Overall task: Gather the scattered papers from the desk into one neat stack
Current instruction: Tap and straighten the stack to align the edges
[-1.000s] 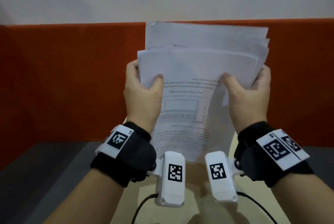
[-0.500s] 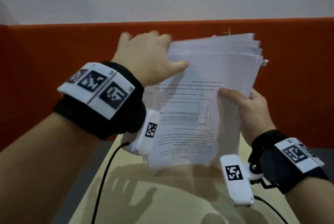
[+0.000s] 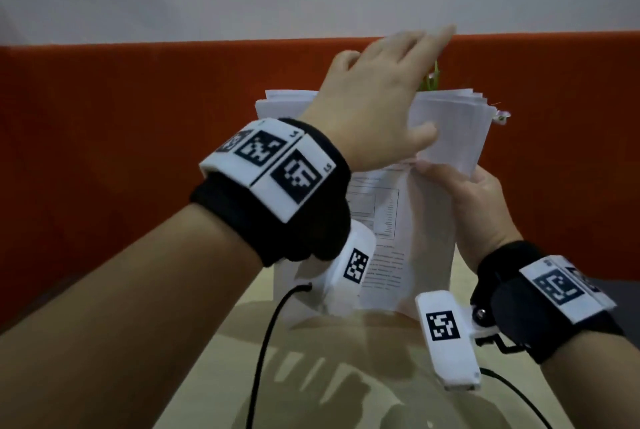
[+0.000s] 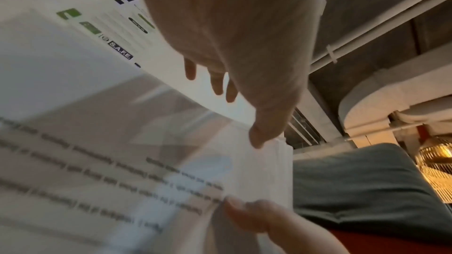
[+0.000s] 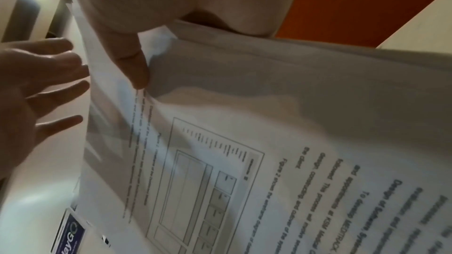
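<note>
A stack of printed white papers (image 3: 429, 238) stands upright, with its lower edge down at the beige desk (image 3: 346, 376). My right hand (image 3: 474, 200) grips the stack's right edge, thumb on the front sheet. My left hand (image 3: 377, 92) is open and flat at the stack's top edge, fingers spread, thumb against the front. The sheets' top edges are slightly uneven. In the left wrist view the left hand (image 4: 232, 45) hovers over the papers (image 4: 97, 142). The right wrist view shows the right hand's thumb (image 5: 127, 55) pressing on the papers (image 5: 269, 103).
An orange partition (image 3: 138, 151) runs behind the desk, with a white wall above. A bit of green plant (image 3: 431, 78) shows behind the stack. Black cables (image 3: 266, 342) trail from the wrist cameras across the desk.
My left hand let go of the stack's left edge, rose and moved right over the top edge with fingers spread. The stack came down lower; the right hand kept its grip.
</note>
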The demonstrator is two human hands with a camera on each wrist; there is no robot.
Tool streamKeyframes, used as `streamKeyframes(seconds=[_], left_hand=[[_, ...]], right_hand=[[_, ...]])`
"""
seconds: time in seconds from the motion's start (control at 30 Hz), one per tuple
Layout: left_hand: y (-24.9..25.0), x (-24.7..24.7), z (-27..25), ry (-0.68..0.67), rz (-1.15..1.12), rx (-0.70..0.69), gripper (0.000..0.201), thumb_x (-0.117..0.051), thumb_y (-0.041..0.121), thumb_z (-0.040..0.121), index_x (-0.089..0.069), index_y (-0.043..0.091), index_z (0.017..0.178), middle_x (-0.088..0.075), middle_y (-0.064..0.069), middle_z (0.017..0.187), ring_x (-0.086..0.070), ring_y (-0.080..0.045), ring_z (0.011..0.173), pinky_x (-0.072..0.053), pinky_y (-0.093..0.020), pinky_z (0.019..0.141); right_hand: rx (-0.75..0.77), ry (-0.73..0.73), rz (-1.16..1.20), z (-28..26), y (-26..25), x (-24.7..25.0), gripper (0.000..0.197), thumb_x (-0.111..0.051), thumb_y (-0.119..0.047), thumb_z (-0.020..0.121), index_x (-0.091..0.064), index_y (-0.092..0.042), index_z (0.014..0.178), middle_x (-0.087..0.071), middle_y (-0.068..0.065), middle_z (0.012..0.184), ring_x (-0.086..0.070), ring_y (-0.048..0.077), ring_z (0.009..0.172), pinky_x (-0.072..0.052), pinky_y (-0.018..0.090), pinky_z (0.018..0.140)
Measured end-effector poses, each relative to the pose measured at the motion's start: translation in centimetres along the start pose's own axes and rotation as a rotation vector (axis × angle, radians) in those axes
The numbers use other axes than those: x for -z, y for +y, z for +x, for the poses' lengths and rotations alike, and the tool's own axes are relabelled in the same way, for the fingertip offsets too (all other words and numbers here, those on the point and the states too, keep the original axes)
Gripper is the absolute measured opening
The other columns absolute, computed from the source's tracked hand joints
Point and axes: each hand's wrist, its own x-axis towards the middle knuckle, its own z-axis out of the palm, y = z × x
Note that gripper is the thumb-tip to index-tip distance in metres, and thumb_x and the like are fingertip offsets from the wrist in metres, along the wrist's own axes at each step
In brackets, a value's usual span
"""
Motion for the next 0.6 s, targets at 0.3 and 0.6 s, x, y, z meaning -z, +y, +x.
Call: streamKeyframes(seconds=[0.3, 0.6], left_hand=[[-2.4, 1.1, 0.9, -0.147, -0.038, 0.155, 0.019, -0.069, 0.03, 0.083, -0.052, 0.021, 0.083, -0.058, -0.004, 0.093, -0.06, -0.028, 0.099, -0.047, -0.035, 0.077], [-8.4, -0.2, -4.5, 0.425, -0.818, 0.476, 0.029, -0.067, 0.019, 0.08, -0.067, 0.011, 0.108, -0.072, -0.01, 0.11, -0.069, -0.024, 0.105, -0.052, -0.046, 0.096]], right_hand=[[0.03, 0.063, -0.207, -0.3, 0.6, 0.2, 0.031, -0.073, -0.03, 0.083, -0.065, -0.024, 0.112, -0.073, -0.007, 0.106, -0.071, 0.009, 0.09, -0.057, 0.031, 0.079], [-0.138, 0.254, 0.065, 0.2, 1.8, 3.3, 0.101, -0.08, -0.033, 0.075, -0.022, -0.015, 0.155, -0.051, 0.002, 0.145, -0.057, 0.016, 0.125, -0.049, 0.033, 0.099]])
